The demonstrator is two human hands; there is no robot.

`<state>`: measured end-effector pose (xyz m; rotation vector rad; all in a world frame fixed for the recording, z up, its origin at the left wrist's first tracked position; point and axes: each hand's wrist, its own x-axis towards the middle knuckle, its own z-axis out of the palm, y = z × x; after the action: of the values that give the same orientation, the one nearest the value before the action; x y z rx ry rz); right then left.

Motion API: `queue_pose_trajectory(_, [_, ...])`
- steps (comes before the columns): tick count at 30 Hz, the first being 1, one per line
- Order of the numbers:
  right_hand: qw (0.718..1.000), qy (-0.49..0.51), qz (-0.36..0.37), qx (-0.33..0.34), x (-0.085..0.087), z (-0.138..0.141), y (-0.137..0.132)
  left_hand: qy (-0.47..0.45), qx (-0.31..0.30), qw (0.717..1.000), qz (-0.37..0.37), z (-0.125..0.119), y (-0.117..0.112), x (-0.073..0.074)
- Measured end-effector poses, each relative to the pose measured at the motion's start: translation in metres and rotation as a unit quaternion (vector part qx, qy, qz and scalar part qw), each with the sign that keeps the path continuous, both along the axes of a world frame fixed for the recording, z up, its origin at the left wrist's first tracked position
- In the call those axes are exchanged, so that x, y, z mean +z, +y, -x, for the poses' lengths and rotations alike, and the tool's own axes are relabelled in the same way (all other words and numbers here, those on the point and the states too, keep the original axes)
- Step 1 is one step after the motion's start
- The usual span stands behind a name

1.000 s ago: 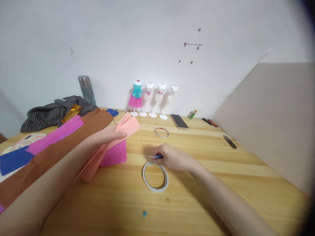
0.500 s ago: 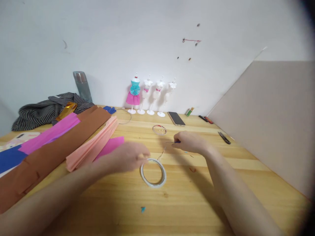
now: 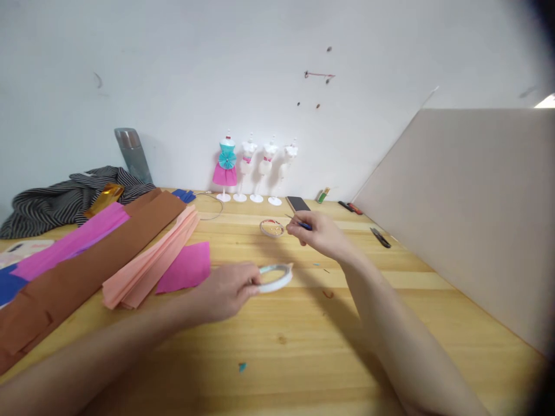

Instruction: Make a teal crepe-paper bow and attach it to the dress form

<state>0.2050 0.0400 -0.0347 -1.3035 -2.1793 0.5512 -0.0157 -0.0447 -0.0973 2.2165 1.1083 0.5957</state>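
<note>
My left hand [image 3: 232, 288] pinches the left edge of a roll of white tape [image 3: 277, 283], which is lifted off the table and tilted. A short loose end sticks up at the roll's right side. Further back and to the right, my right hand [image 3: 318, 231] is closed on a thin blue tool [image 3: 304, 225]; its slim pointed tip shows past the fingers, but its exact kind cannot be made out. Just left of that hand, a clear tape roll [image 3: 272, 229] lies on the table.
White mini dress forms [image 3: 266, 164] stand along the wall, one dressed in teal and pink. On the left lie brown crepe paper [image 3: 108, 248], peach paper [image 3: 151, 257] and a pink piece [image 3: 186, 268]. A phone [image 3: 298, 204] and black snips [image 3: 380, 237] lie right.
My left hand has taken hold of the white tape roll and raised it from the table. My right hand has moved slightly back with the blue tool. The view has shifted right.
</note>
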Motion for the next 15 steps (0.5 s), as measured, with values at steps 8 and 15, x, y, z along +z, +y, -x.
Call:
queue_pose_trajectory(8, [0.967, 0.255, 0.025, -0.009, 0.006, 0.002, -0.011, -0.301, 0.020, 0.923, 0.239, 0.024, 0.027, 0.001])
queue_pose_trajectory(15, [0.971, 0.224, 0.083, 0.023, 0.002, 0.000, -0.009, -0.340, -0.010, 0.911, 0.234, 0.029, 0.035, -0.010])
